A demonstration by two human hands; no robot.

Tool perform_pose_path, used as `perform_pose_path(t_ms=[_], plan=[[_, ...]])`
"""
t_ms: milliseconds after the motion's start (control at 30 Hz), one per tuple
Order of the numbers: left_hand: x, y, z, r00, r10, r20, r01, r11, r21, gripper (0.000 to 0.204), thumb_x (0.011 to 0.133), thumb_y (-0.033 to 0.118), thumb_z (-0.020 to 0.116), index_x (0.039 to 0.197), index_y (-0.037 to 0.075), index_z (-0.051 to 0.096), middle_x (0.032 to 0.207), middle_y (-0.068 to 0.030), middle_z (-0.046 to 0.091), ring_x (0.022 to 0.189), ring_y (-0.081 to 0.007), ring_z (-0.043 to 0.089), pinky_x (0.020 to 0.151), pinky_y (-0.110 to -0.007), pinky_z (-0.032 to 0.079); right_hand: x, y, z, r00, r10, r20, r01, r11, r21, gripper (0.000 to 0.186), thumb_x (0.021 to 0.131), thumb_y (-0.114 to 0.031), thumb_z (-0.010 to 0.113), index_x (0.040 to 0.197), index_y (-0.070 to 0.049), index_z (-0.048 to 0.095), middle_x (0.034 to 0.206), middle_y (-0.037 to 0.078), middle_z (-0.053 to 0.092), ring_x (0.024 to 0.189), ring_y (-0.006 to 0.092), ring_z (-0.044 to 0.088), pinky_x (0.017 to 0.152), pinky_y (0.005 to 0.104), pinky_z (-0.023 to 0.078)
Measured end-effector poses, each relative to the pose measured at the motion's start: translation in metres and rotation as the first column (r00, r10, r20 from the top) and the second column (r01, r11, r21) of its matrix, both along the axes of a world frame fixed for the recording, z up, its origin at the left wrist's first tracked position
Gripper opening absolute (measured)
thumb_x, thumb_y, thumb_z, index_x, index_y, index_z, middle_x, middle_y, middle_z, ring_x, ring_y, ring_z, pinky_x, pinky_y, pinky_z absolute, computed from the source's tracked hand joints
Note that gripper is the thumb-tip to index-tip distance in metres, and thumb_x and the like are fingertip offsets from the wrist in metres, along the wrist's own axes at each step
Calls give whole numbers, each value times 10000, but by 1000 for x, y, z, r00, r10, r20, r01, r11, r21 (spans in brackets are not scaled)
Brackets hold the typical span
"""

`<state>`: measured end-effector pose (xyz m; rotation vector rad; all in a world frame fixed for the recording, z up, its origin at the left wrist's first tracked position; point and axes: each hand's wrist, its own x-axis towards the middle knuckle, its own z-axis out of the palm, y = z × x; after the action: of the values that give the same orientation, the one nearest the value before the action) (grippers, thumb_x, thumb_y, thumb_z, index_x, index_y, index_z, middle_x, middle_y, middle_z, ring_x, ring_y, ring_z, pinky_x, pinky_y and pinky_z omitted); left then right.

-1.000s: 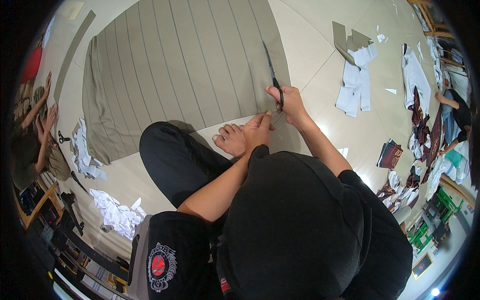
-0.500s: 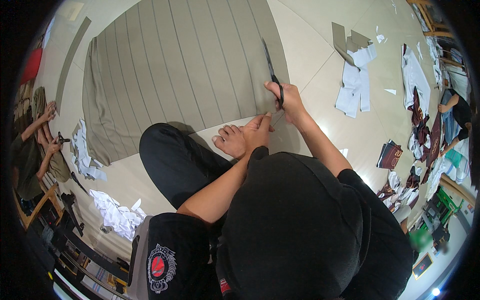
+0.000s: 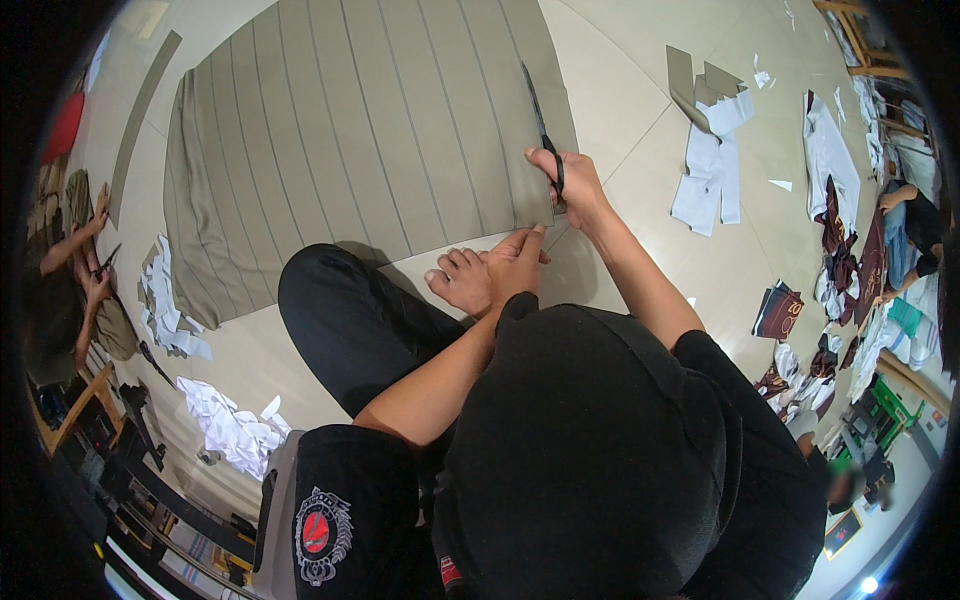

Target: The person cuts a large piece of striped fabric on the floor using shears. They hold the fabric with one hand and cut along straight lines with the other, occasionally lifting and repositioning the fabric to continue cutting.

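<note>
A large olive-grey fabric (image 3: 370,130) with dark parallel lines lies on the floor before me. My right hand (image 3: 576,187) is closed on black scissors (image 3: 542,128), their long blades pointing away from me over the fabric near its right side. My left hand (image 3: 515,260) is at the fabric's lower right edge, thumb and fingers closed on it. My bare foot (image 3: 455,285) rests just left of that hand, and my bent black-trousered leg (image 3: 340,320) touches the fabric's near edge.
Co-workers (image 3: 60,290) (image 3: 910,230) sit at both sides. Paper strips (image 3: 165,300), crumpled paper (image 3: 225,425) and a long narrow strip (image 3: 140,130) lie left. Cut white and grey pieces (image 3: 705,170), a folded maroon item (image 3: 778,310) and garment piles (image 3: 830,220) are on the right.
My right hand and the scissors have moved slightly forward along the fabric; my left hand stays put. The left co-worker's hands have shifted and now hold scissors.
</note>
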<state>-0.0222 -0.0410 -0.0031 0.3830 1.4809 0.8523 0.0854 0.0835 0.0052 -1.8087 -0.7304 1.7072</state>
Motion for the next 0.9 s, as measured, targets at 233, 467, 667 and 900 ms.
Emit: perform_pose_path(t_ms=[233,467,667,900], plan=[[0,0,2,1000,4,-5,-4,1000,-2,294,956,287,669,867,15,741,619,2,620,602,-63,529,607,-230,382,-3,0,5,1000,-8,16,8,1000,-3,392,799,-399,799,715,-82,585,578,-11,505,470,95,452,446,259,332],[-1,1,5,1000,10,5,-10,1000,-20,294,953,292,670,866,21,744,621,4,620,602,-64,524,601,-233,376,-2,0,2,1000,-4,8,4,1000,4,377,803,-387,800,718,-88,586,587,-22,505,476,85,457,440,244,335],[-2,1,1,1000,-31,-4,31,999,-10,297,954,294,667,867,21,746,622,5,618,602,-65,523,602,-235,378,-1,0,3,1000,7,18,-7,1000,-1,345,817,-355,796,724,-93,590,587,-21,509,466,81,459,439,241,350],[0,0,1,1000,12,17,-12,1000,15,294,955,289,671,866,19,745,619,6,616,601,-66,525,608,-231,385,-1,0,1,1000,-1,5,1,1000,-1,322,822,-315,795,734,-80,593,590,-17,515,464,85,464,437,248,356]])
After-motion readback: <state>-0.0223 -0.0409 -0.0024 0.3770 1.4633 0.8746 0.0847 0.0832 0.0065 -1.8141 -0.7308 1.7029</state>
